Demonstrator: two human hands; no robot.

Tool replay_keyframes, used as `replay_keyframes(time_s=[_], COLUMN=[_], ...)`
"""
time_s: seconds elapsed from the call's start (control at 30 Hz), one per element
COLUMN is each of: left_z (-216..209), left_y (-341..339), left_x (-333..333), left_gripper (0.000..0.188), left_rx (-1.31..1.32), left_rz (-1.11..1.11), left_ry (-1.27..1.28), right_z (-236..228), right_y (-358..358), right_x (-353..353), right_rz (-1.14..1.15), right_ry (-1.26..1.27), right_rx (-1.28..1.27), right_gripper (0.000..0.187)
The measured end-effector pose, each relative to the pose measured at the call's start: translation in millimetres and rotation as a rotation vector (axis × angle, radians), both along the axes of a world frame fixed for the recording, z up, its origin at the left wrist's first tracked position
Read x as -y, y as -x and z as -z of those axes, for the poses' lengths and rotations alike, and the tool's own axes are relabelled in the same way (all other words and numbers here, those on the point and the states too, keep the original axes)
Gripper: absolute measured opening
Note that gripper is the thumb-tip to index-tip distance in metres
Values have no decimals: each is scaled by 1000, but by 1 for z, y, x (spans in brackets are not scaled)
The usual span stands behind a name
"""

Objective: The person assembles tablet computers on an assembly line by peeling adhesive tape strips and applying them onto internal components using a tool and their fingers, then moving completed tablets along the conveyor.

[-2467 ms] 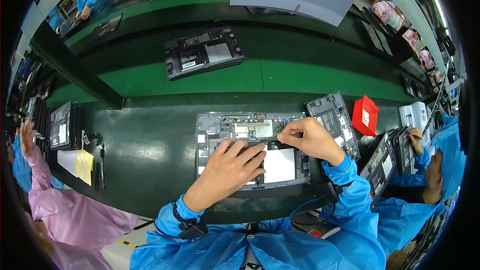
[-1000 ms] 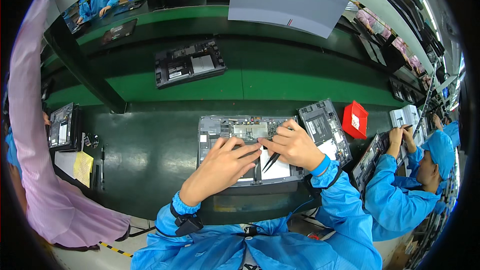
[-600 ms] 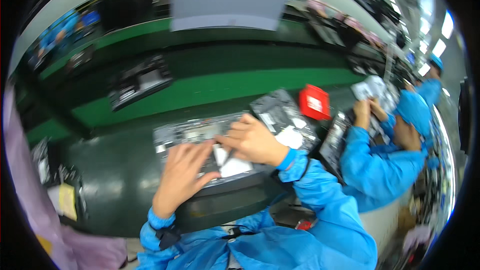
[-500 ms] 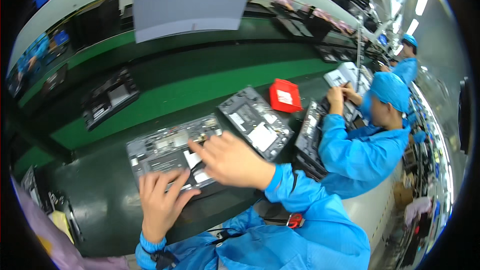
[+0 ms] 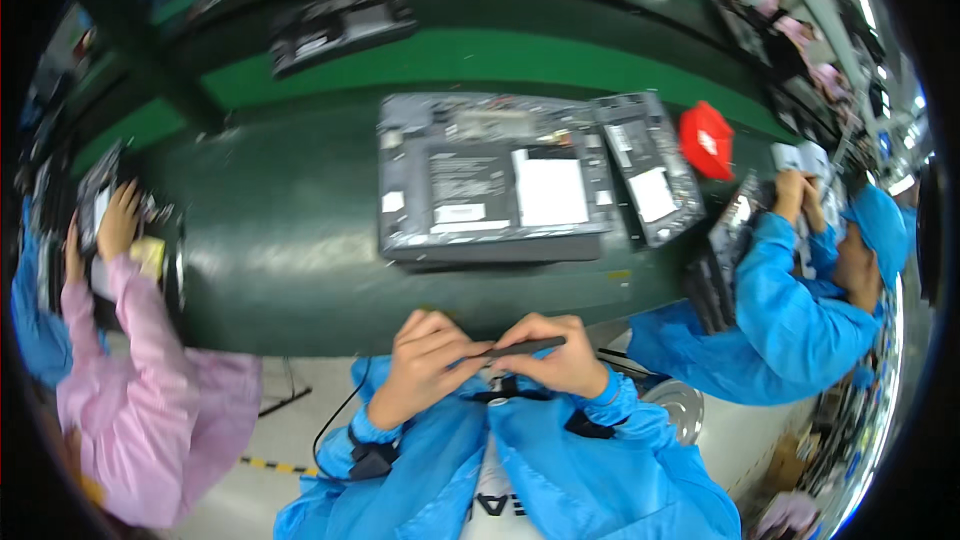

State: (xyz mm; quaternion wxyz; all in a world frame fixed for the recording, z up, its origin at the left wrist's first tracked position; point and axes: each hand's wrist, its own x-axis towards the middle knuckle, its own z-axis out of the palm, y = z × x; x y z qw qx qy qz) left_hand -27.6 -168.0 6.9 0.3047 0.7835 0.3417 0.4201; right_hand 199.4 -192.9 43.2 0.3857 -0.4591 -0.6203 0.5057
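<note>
Close to my body, just off the bench's near edge, both my hands meet at a slim black pen-like tool (image 5: 530,347). My left hand (image 5: 425,365) pinches its left end with curled fingers. My right hand (image 5: 560,360) grips it farther along, and its tip sticks out to the right. The tool's exact kind does not show. Beyond the hands, apart from them, lies an opened laptop base (image 5: 405,210) with its inside facing up. A black battery panel (image 5: 465,175) and a white rectangular sheet (image 5: 552,190) show on it.
A second opened base (image 5: 650,155) lies to the right, beside a red bin (image 5: 707,140). Another unit (image 5: 345,25) sits far left. A co-worker in blue (image 5: 815,290) works at right, one in pink (image 5: 140,340) at left. A cable (image 5: 335,425) hangs by my left wrist.
Both hands have left the laptop base and drawn back toward my body, coming together on the black tool. The view has swung left and down; the white sheet is now uncovered.
</note>
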Motion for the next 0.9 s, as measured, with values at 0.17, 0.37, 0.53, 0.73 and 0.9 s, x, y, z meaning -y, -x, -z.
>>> replay_keyframes(time_s=[0.17, 0.37, 0.53, 0.73, 0.9], left_z=[36, 49, 48, 47, 44], left_y=[31, 46, 53, 56, 57], left_x=[42, 58, 61, 57, 57], left_gripper=[35, 50, 51, 53, 52], left_rx=[-333, -581, -546, -533, -546], left_rz=[-234, -166, -129, -87, -60], left_ry=[-254, -253, -228, -237, -209], right_z=[52, 77, 77, 82, 75], right_y=[23, 63, 86, 98, 105], right_x=[8, 3, 0, -3, -3], right_rz=[313, 277, 316, 283, 315], right_ry=[315, 104, 65, -27, -84], right_rx=[-313, 17, 25, 114, 114], right_gripper=[18, 20, 19, 18, 16])
